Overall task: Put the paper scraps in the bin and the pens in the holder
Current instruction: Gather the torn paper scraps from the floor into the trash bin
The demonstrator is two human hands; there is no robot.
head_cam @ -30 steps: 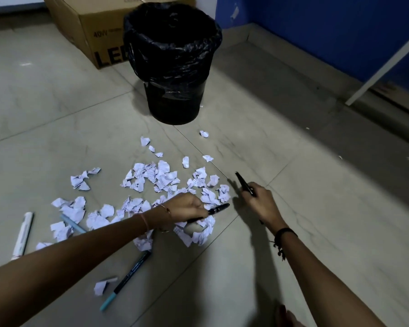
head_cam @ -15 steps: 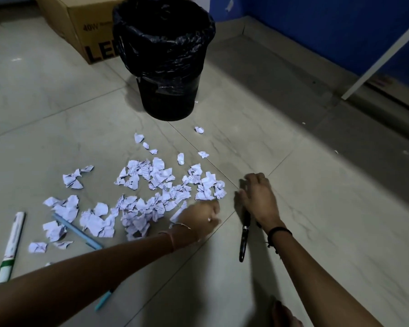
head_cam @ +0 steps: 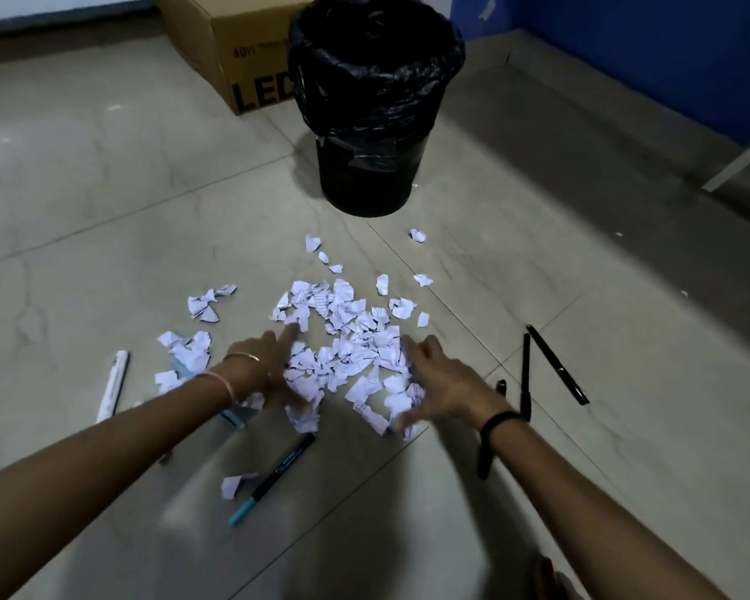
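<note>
A heap of torn white paper scraps (head_cam: 347, 339) lies on the tiled floor in front of a black bin (head_cam: 371, 101) lined with a black bag. My left hand (head_cam: 269, 365) and my right hand (head_cam: 434, 383) rest on either side of the heap, fingers spread, cupping scraps between them. Two black pens (head_cam: 555, 363) lie on the floor to the right of my right hand. A black pen with a teal cap (head_cam: 273, 478) lies near my left forearm. A white marker (head_cam: 113, 385) lies at the far left. No pen holder is visible.
A cardboard box (head_cam: 234, 49) stands behind the bin on the left. A blue wall (head_cam: 646, 49) runs along the right, with a white furniture leg (head_cam: 741, 155) slanting down to the floor. A smaller cluster of scraps (head_cam: 206, 303) lies left of the heap.
Both hands let go of the black pens, which now lie on the floor to the right. The hands moved onto the scrap heap, spread on either side of it.
</note>
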